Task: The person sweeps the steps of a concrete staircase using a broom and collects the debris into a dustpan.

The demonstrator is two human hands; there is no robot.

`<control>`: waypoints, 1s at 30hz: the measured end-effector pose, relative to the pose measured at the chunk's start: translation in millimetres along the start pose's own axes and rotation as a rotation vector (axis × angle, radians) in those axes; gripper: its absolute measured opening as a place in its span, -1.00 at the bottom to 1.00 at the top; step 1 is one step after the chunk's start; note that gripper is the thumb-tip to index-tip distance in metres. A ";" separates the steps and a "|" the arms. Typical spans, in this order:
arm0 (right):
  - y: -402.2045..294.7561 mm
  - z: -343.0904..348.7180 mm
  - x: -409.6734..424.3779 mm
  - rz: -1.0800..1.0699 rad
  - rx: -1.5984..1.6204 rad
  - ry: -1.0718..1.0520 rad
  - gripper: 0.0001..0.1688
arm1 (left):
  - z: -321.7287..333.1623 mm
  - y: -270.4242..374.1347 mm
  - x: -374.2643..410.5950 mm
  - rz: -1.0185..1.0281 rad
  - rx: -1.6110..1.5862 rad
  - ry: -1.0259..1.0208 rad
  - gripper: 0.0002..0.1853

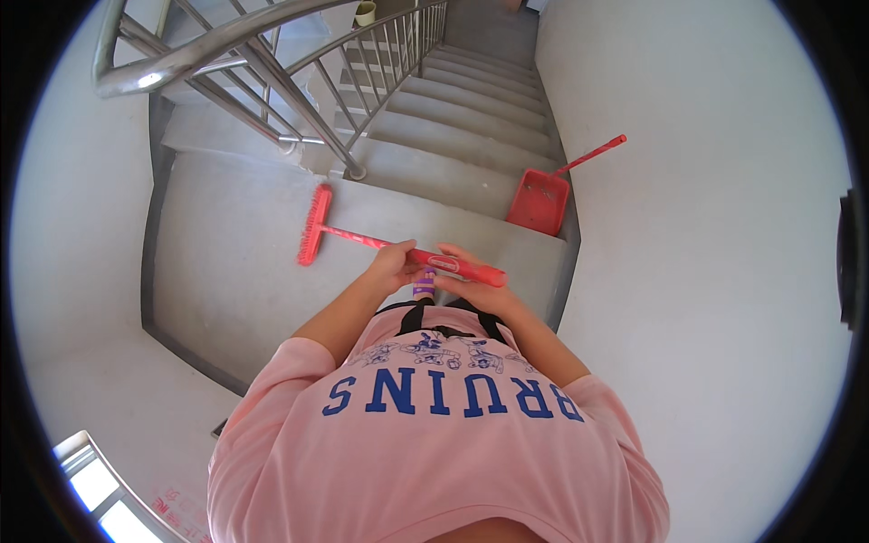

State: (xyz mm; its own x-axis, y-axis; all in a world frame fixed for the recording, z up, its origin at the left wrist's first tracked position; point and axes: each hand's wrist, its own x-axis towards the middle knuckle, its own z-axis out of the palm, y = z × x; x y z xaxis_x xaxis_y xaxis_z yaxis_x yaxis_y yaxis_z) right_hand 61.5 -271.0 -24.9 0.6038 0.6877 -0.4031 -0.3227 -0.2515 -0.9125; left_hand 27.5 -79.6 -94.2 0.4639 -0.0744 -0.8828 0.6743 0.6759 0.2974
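A red push broom slants across the view, its bristled head at the landing on the left and the thick grip end of its handle near my waist. My left hand is closed round the handle with the thumb on top. Under the grip end, my right hand has its fingers spread apart on both sides of the handle; whether it touches cannot be told. A red dustpan with a long handle stands on the right, by the wall at the stair edge, with small bits of debris in it.
Concrete stairs lead away from the grey landing. A metal railing runs along their left side. White walls rise at both sides. One foot in a purple sandal shows below my hands. A pale bucket stands beyond the railing.
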 end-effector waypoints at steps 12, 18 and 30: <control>36.6 -29.4 -102.8 -0.263 0.027 0.660 -0.60 | 113.7 -71.6 -27.5 -0.091 0.282 -0.224 -0.75; 15.0 -45.3 -167.5 -0.461 0.258 0.863 -0.78 | 172.6 -113.3 -49.6 -0.115 0.389 -0.460 -0.73; -17.5 -87.0 -246.3 -0.479 0.014 0.880 -0.77 | 243.3 -100.2 -148.6 0.755 0.955 -0.850 -0.38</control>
State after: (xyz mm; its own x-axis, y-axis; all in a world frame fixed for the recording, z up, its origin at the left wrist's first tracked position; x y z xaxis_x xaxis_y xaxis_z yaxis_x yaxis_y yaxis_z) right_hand -18.1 -495.3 84.2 0.9950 -0.0360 0.0932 0.0906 -0.0679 -0.9936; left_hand 30.8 -314.7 95.6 0.8295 -0.5569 -0.0426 0.0839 0.0488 0.9953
